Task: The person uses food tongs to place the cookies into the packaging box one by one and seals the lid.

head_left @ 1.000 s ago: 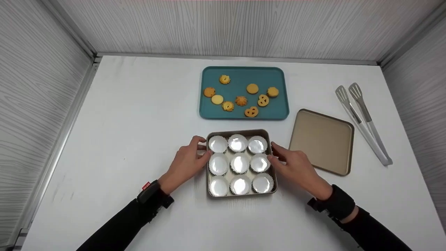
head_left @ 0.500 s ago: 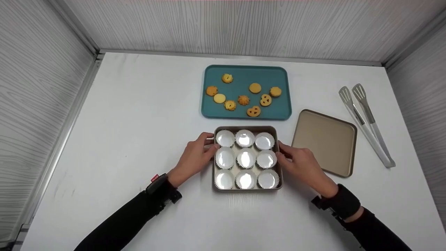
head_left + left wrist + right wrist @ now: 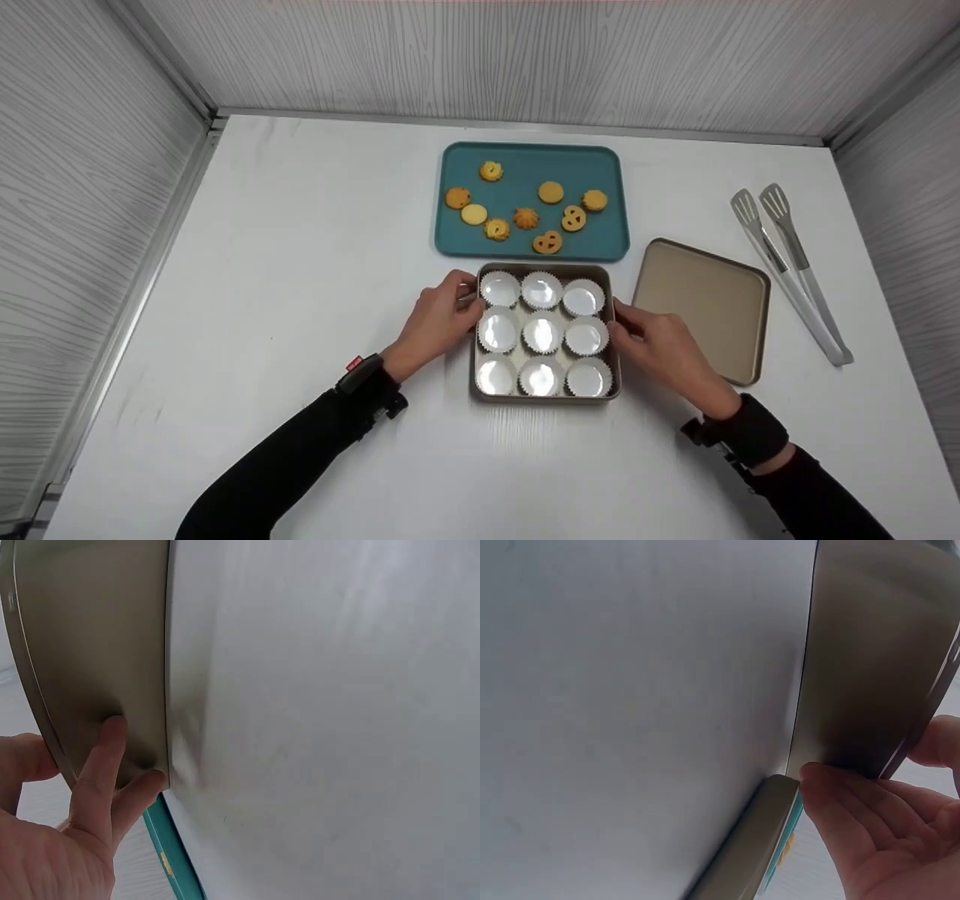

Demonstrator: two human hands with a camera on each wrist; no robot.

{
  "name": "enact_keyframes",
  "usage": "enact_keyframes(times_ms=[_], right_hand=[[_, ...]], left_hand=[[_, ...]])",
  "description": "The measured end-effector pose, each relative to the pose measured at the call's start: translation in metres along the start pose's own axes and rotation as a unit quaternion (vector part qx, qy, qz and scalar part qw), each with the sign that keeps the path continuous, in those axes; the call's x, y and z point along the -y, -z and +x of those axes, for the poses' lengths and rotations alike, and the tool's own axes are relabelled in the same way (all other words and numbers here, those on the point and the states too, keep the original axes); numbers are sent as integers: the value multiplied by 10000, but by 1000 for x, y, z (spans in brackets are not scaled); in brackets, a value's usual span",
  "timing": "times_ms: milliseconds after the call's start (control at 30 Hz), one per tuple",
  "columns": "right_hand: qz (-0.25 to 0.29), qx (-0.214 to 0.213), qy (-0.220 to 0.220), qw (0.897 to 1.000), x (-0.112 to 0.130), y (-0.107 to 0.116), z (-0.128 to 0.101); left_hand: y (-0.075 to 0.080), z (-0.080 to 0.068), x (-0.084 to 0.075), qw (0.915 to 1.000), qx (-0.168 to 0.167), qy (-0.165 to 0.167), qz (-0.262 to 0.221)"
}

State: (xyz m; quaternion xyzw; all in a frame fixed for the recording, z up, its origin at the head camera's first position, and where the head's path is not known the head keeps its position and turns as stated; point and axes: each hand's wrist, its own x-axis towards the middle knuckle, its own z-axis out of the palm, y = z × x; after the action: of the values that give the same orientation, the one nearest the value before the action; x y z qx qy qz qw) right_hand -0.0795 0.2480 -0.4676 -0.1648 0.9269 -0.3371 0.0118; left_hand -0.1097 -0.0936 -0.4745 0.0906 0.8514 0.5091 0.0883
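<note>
As seen from the head camera, the left hand [image 3: 439,322] and right hand [image 3: 664,352] grip opposite sides of a square tin [image 3: 546,396] of paper cups on the counter [image 3: 300,262], just below a teal tray [image 3: 607,240]. In the left wrist view, fingers [image 3: 101,765] press the tin's wall [image 3: 90,652]. In the right wrist view, fingertips [image 3: 825,776] clamp its edge.

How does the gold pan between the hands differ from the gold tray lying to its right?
The gold pan holds nine white paper cups; the gold tray holds nothing. The left hand and right hand grip the pan's sides; nothing touches the tray. The pan sits square to the table edge; the tray lies slightly turned. Both share a matte gold finish and rounded corners.
</note>
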Motion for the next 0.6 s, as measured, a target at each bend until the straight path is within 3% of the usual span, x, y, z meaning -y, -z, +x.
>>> enact_keyframes(times_ms=[367,600], right_hand=[[-40,-111,-151,9998,-4,3,2],[-28,-296,-102,9995,-10,16,-2]], left_hand=[[-9,5,1,9998,-67,38,-195],[-7,1,1,9949,79,574,-821]])
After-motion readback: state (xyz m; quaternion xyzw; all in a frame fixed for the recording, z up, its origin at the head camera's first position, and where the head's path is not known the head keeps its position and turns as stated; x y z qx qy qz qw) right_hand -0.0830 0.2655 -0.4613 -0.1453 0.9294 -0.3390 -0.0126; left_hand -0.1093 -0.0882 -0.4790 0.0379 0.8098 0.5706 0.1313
